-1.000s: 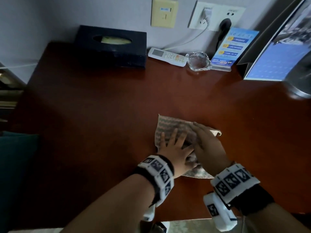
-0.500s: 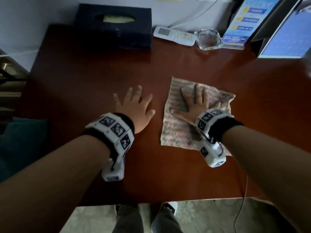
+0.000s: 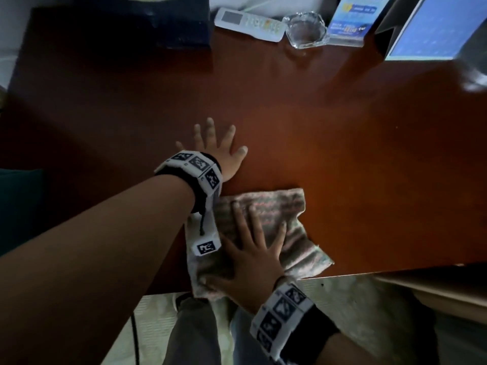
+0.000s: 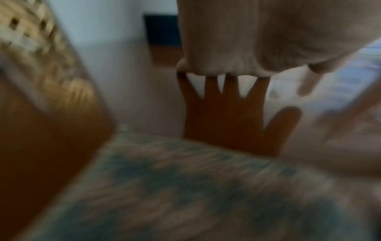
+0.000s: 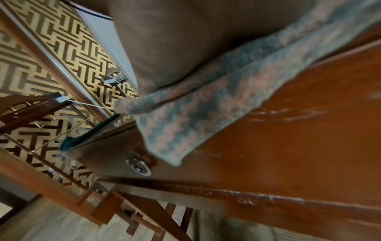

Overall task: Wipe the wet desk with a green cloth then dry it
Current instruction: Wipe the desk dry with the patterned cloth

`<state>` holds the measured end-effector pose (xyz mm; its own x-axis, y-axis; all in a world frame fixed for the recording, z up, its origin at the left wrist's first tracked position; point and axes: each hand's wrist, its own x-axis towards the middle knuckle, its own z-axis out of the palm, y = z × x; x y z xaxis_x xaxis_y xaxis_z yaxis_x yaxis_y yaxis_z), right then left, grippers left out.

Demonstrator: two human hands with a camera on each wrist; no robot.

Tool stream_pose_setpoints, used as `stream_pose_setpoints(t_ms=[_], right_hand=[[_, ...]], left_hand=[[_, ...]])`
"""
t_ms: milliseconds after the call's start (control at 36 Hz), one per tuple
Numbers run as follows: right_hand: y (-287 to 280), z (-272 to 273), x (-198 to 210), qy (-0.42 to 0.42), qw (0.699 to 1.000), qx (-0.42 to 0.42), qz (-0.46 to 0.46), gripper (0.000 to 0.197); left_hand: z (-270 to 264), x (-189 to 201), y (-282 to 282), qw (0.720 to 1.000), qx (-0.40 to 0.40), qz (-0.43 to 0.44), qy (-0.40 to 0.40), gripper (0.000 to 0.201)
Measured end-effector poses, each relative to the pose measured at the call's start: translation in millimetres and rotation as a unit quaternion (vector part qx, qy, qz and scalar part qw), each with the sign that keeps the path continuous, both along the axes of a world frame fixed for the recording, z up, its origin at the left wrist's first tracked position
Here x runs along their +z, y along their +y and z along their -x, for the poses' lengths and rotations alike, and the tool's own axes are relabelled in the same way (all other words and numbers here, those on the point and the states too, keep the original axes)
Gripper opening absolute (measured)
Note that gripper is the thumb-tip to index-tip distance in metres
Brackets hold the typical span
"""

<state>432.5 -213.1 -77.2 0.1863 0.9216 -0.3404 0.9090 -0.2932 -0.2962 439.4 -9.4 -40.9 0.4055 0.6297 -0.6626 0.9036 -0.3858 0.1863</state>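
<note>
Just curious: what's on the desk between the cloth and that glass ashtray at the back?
Nothing: in the head view only bare desk lies between the cloth and the glass ashtray.

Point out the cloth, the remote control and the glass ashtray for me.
cloth (image 3: 274,206), head view, on its far striped part beyond the fingertips.
remote control (image 3: 250,23), head view, on the middle of its white body.
glass ashtray (image 3: 305,30), head view, on its clear bowl.

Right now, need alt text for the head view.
A right hand presses flat on a striped green-and-pink cloth at the near edge of a reddish-brown wooden desk. The left hand rests flat on the wood beyond it. A white remote and glass ashtray sit at the back.
</note>
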Motion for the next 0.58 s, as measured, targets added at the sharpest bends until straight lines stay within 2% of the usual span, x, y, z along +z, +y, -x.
stream_pose_setpoints(t_ms=[83, 167, 361, 500, 583], right_hand=[[-16.2, -13.5, -2.2, -0.005, 1.000, 0.025, -0.012, 0.081], [-37.1, -40.9, -5.4, -0.012, 0.999, 0.035, -0.011, 0.084], [-61.3, -128.4, 5.9, -0.066, 0.987, -0.127, 0.079, 0.078], [-46.2, -112.0, 11.5, -0.051, 0.973, -0.193, 0.117, 0.086], [-30.7, -84.4, 11.4, -0.037, 0.979, -0.168, 0.107, 0.092]], left_hand=[[-0.7, -1.6, -0.7, 1.000, 0.004, 0.009, -0.003, 0.075], [1.9, -4.1, -1.7, 1.000, -0.005, 0.005, -0.006, 0.086], [2.2, -5.6, -0.4, 1.000, -0.020, 0.011, 0.013, 0.092], [1.6, -4.1, -0.2, 0.999, -0.023, 0.019, 0.022, 0.091], [0.7, -5.7, 0.8, 0.999, -0.020, 0.020, 0.021, 0.090]])
